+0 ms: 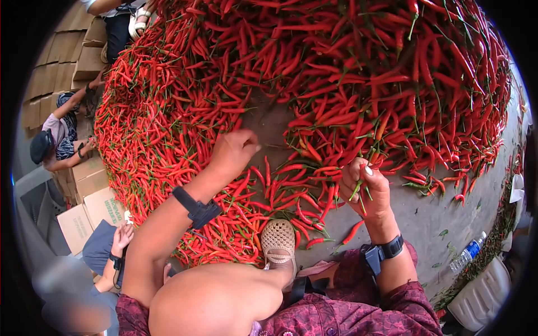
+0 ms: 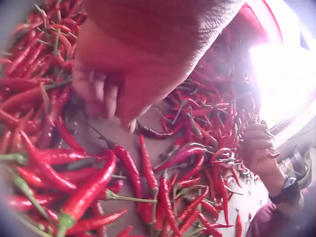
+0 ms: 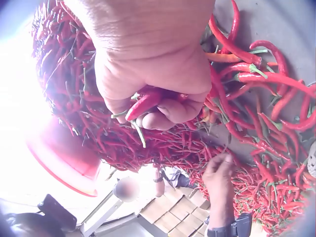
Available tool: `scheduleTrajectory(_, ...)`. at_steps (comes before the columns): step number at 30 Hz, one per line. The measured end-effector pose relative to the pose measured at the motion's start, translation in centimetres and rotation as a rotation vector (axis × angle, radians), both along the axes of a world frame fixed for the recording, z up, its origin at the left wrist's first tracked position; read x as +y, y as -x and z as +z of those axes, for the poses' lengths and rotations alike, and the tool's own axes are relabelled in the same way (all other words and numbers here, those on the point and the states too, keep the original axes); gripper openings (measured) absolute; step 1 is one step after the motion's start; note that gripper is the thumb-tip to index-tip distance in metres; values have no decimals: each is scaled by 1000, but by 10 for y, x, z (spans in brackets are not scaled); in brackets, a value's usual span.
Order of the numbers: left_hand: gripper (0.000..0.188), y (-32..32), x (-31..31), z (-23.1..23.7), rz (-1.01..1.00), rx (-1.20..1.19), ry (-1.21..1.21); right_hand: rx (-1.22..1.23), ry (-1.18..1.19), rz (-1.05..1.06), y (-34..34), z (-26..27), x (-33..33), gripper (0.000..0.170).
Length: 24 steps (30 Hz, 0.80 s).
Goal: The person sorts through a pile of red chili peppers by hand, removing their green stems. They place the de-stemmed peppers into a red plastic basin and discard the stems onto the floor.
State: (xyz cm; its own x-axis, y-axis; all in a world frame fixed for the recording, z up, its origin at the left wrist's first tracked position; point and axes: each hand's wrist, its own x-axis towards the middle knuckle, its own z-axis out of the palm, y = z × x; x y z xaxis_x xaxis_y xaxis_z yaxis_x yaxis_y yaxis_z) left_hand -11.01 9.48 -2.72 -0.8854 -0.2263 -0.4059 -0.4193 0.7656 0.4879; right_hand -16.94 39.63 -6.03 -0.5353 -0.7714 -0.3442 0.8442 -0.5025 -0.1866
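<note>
Red chillies (image 1: 151, 129) crowd a woven shoe (image 1: 278, 241), left hand (image 1: 234, 152) curled nearby, right hand (image 1: 370, 189) gripping a few.

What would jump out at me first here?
The huge heap of red chillies fills the top and middle of the head view. Right of centre, the right hand holds some picked-up chillies. Below the middle, a beige woven shoe stands out against all that red.

Grey floor (image 1: 420, 218) with brown cardboard boxes (image 1: 89, 63), white glare (image 2: 281, 79) in both wrist views.
</note>
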Motion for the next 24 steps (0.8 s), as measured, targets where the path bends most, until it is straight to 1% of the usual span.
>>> scheduleTrajectory(2, 16, 17, 12, -11, 37, 160, -124, -5, -3, 6, -1, -2, -3, 26)
scheduleTrajectory(5, 24, 40, 35, -19, 124, -102, -330, -7, -16, 3, 0, -3, -4, 25)
scheduleTrajectory(8, 21, 45, 53, -36, 134, -343, -289, -14, -11, -3, 1, -5, -1, 25)
scheduleTrajectory(11, 17, 39, 58, -56, 242, -226, -367, -28, 7, -14, 2, -3, 2, 25)
scheduleTrajectory(12, 16, 41, 60, -54, 277, -183, -387, -38, 13, -14, 3, -2, 1, 25)
scheduleTrajectory(15, 13, 43, 63, -40, 453, -217, -580, -15, 0, 18, 4, -1, 1, 25)
scheduleTrajectory(18, 14, 38, 50, -23, 435, -289, -594, 64, -84, 28, 3, 2, 1, 25)
scheduleTrajectory(20, 19, 34, 42, -9, 388, -294, -674, 158, -142, 7, -2, 7, -2, 25)
scheduleTrajectory(21, 20, 30, 39, -4, 378, -303, -693, 146, -131, 30, -1, 12, -2, 19)
scheduleTrajectory(22, 22, 26, 39, 0, 369, -311, -714, 157, -199, 67, -3, 13, -6, 16)
scheduleTrajectory(24, 29, 16, 43, 7, 420, -349, -819, 181, -338, 144, -8, 16, -13, 11)
